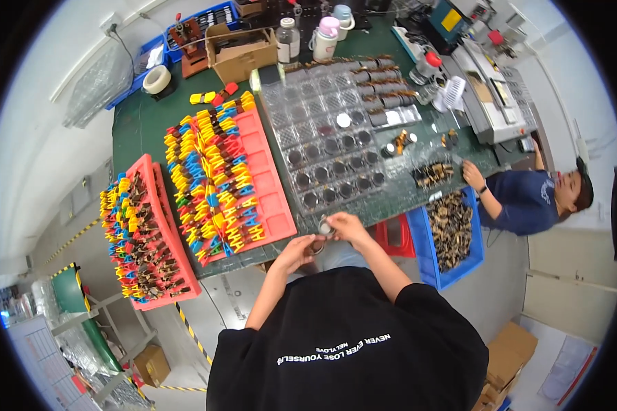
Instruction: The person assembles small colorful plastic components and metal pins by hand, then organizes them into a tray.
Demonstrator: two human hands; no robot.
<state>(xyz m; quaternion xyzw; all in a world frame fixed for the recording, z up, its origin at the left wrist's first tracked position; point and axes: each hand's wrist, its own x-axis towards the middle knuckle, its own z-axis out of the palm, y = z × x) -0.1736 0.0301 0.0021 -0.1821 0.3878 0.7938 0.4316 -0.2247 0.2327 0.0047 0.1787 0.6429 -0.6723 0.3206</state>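
By the table [140, 130], a silver disc [324, 227] is pinched by the right hand [347, 227], a round part [317, 247] by the left hand [297, 253], fingers nearly closed; both are best gripped lightly by their rims.

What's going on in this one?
At the near edge of the green table, the person's left hand and right hand hold small round pieces, too small to make out. Ahead lies a clear tray whose nearer cells hold dark round pieces. To its left, colourful clips crowd a red tray. At right, a co-worker's hand is near a blue bin of dark-and-gold parts.
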